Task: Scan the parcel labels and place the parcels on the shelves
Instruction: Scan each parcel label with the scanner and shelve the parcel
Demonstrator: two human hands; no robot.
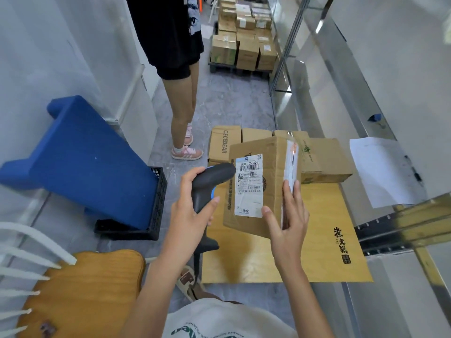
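Note:
My right hand point(288, 213) grips a brown cardboard parcel point(271, 172) by its lower right corner, thumb on the front face, and holds it tilted above the floor. A white shipping label point(249, 185) with a barcode covers the parcel's front. My left hand point(192, 203) holds a dark grey handheld scanner point(210, 181) by its grip, and the scanner's head points at the label's top left, almost touching it. Several more brown parcels point(322, 157) lie behind on a flat yellow cardboard sheet point(324, 240).
A person in black shorts and pink shoes point(186, 152) stands ahead in the aisle. Metal shelving point(341, 98) runs along the right. A blue upholstered piece point(85, 162) leans on a black crate point(156, 211) at left. A wooden chair point(80, 293) is near left. Stacked boxes point(244, 37) fill the far end.

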